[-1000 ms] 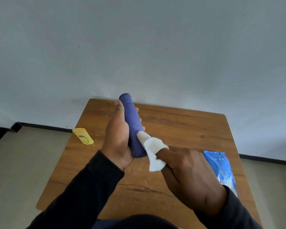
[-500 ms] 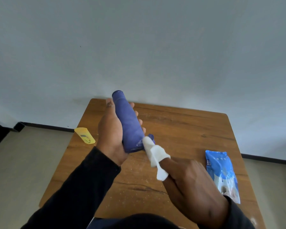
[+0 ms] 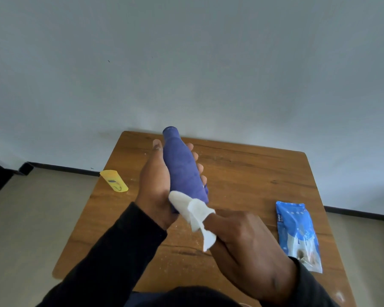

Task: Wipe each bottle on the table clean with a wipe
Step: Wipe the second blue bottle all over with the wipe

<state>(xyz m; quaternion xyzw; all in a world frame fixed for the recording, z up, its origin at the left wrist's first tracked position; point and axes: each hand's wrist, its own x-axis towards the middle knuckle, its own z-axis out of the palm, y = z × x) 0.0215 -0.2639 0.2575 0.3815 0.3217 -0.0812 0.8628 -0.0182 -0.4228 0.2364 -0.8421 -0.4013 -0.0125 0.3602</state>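
A dark blue bottle (image 3: 183, 167) is held above the wooden table (image 3: 253, 180), its narrow cap end pointing away from me. My left hand (image 3: 155, 187) grips it from the left, thumb up its side and fingertips showing on its right. A white wipe (image 3: 192, 212) is wrapped over the fingers of my right hand (image 3: 246, 244), which holds it and presses it against the bottle's near end. A small yellow bottle (image 3: 114, 180) lies on its side at the table's left edge.
A blue pack of wipes (image 3: 297, 233) lies flat near the table's right edge. The table stands against a plain grey wall, with beige floor on both sides. White crumbs speckle the wood.
The bottle has shifted in my left hand and now lies more in line with my view. My right hand has slid the wipe across the bottle's near end toward the left.
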